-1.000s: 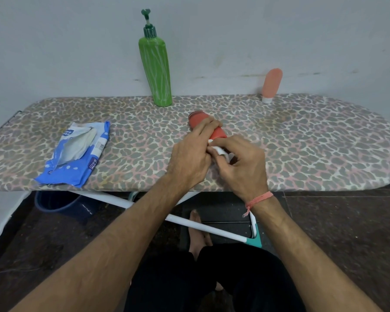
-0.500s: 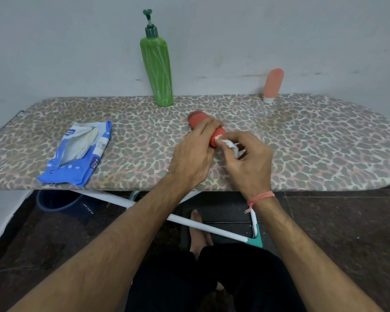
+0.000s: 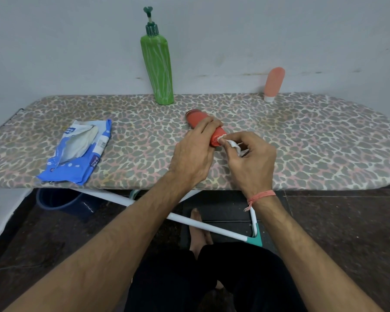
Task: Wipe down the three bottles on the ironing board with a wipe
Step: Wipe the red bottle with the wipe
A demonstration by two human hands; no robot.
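One bottle of three is under the cloth: the red bottle (image 3: 206, 127) lies on its side near the middle of the ironing board (image 3: 324, 154), the left hand (image 3: 193, 154) wrapped over its body, the right hand (image 3: 250, 161) pinching a small white wipe (image 3: 233, 144) against its near end. The green pump bottle (image 3: 157, 70) stands at the far edge, the pink tube (image 3: 274, 83) towards the far right corner; whether either is wiped I cannot tell. The wipes pack (image 3: 77, 152) lies open near the left end.

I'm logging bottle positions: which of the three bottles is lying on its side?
The red cylindrical bottle, held by the left hand. The tall green pump bottle and small peach squeeze tube stand upright by the wall.
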